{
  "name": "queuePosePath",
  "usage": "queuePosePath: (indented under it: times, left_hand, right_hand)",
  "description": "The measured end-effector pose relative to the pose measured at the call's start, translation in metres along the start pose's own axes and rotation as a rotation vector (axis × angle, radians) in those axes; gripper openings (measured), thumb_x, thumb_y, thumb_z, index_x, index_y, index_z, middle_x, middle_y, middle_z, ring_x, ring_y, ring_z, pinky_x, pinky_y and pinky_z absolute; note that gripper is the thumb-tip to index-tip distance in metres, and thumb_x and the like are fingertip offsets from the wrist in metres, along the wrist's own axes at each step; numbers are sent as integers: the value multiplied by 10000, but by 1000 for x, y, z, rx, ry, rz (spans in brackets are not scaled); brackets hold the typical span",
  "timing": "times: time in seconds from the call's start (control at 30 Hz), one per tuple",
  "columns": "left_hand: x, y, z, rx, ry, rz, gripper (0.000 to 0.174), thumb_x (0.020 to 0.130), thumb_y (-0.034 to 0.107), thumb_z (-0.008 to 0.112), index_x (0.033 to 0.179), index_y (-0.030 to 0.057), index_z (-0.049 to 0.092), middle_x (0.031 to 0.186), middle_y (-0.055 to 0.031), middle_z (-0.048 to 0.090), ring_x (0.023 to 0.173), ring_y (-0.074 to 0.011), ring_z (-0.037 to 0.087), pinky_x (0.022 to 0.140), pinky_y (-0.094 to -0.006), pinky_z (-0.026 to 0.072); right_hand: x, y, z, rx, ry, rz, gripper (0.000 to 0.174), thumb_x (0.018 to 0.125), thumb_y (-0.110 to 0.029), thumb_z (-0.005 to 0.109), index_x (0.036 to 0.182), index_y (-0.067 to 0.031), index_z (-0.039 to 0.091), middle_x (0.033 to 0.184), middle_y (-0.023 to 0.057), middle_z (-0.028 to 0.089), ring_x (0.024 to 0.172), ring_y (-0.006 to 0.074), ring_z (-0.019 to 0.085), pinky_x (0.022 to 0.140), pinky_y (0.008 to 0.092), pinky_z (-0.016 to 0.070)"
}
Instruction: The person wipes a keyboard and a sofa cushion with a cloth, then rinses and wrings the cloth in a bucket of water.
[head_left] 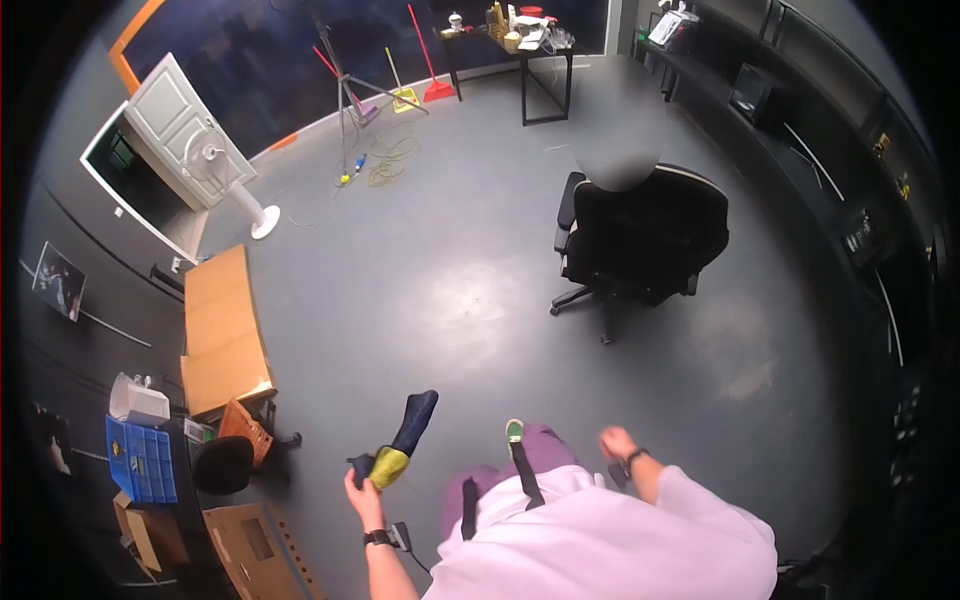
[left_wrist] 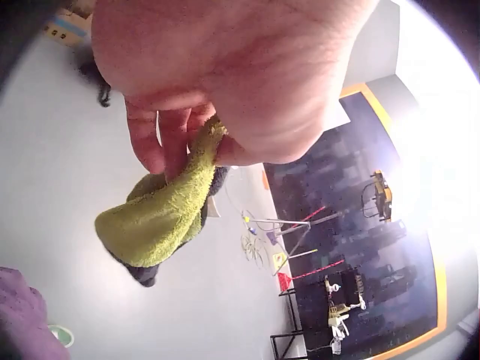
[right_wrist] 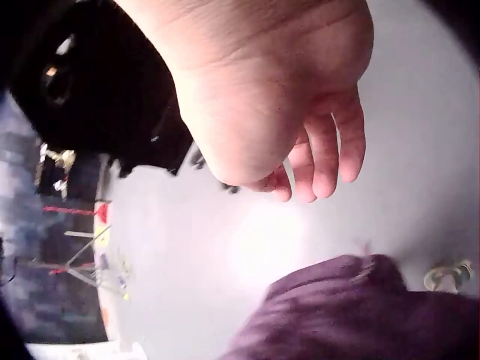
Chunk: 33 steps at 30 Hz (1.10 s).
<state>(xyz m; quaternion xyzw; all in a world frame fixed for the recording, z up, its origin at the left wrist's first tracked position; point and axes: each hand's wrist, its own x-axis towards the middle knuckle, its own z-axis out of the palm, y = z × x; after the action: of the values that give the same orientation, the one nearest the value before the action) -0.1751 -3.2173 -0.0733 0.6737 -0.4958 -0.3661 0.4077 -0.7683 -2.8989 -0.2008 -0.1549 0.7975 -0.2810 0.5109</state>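
A black chair [head_left: 645, 230] stands well ahead of the fingers [right_wrist: 324, 161]; purple trousers [head_left: 550, 450] show between left and right fingers. A blue-and-yellow cloth [head_left: 408, 435] hangs from the left hand [head_left: 363, 496], its yellow part pinched between thumb and fingers. The right hand [head_left: 618, 443], well apart from it, has fingers loosely curled around nothing.

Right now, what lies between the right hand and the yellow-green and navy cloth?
The head view shows purple trousers, a black strap and grey floor between the right hand and the cloth; a green shoe shows just ahead.
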Motion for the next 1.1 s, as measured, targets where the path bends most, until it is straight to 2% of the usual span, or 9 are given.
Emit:
queuePosePath:
  times: [0.13, 0.23, 0.4, 0.5, 0.57, 0.63, 0.73, 1.07, 1.1]
  left_hand:
    - [94, 75, 44, -1, -2, -112, 246, 1045, 73, 589, 1263, 0, 678, 985, -35, 699, 777, -111, 628, 604, -281, 516]
    - [164, 121, 104, -67, 52, -129, 159, 1051, 81, 592, 1161, 5, 679, 986, -37, 706, 782, -115, 634, 618, -285, 518]
    - [300, 177, 230, -57, -60, 105, 88, 1058, 80, 593, 1084, 18, 651, 937, -20, 670, 824, -104, 634, 657, -278, 554]
    - [361, 284, 315, -99, -252, -16, 71, 1059, 76, 592, 1084, 31, 640, 932, -7, 644, 822, -92, 631, 617, -268, 572]
    - [397, 341, 370, -115, -401, -24, 69, 1060, 80, 594, 1097, 37, 632, 938, -7, 644, 812, -92, 637, 613, -269, 583]
    - [436, 391, 428, -174, -569, 23, 75, 1060, 81, 600, 1113, 33, 622, 953, -13, 659, 801, -93, 645, 612, -268, 589]
    - [484, 470, 500, -111, -731, 129, 91, 1056, 72, 605, 1133, 24, 611, 977, -24, 684, 792, -85, 653, 599, -264, 593]
    - [596, 647, 783, -328, -828, 234, 89, 1078, 37, 625, 1083, 54, 538, 926, 24, 611, 772, -52, 598, 690, -265, 619]
    - [608, 662, 814, -328, -836, 236, 106, 1058, 14, 637, 1090, 49, 542, 1061, -18, 587, 834, -55, 575, 670, -256, 614]
  right_hand:
    - [104, -252, -6, -5, 78, -442, 235, 1048, -275, 635, 961, -68, 704, 750, 24, 698, 657, 144, 637, 612, 340, 519]
    - [143, -429, 9, -261, 131, -682, 283, 1043, -331, 663, 1110, -64, 730, 901, 118, 763, 824, 256, 731, 761, 409, 578]
    - [200, -639, 77, -143, -278, -843, 249, 1046, -264, 688, 1180, -57, 720, 1033, 96, 771, 943, 216, 744, 853, 381, 601]
    - [224, -740, 106, -286, -425, -943, 320, 1018, -273, 708, 1259, -63, 681, 1175, 109, 746, 1039, 253, 735, 900, 401, 598]
    - [240, -788, 110, -347, -508, -943, 376, 1002, -275, 719, 1307, -65, 654, 1244, 117, 726, 1082, 278, 728, 921, 416, 595]
    - [267, -831, 112, -303, -348, -1226, 459, 950, -253, 756, 1338, -60, 605, 1306, 122, 695, 1137, 336, 708, 955, 451, 580]
    - [313, -886, 72, -226, -371, -929, 455, 918, -225, 784, 1295, -51, 598, 1280, 125, 696, 1172, 361, 695, 989, 454, 563]
    - [514, -987, -163, -183, 144, -937, 468, 814, -39, 732, 1264, -134, 649, 1236, 120, 605, 1057, 348, 711, 870, 473, 593]
    - [535, -999, -191, -181, 151, -915, 450, 802, -48, 735, 1237, -120, 646, 1237, 121, 599, 1036, 343, 711, 859, 468, 591]
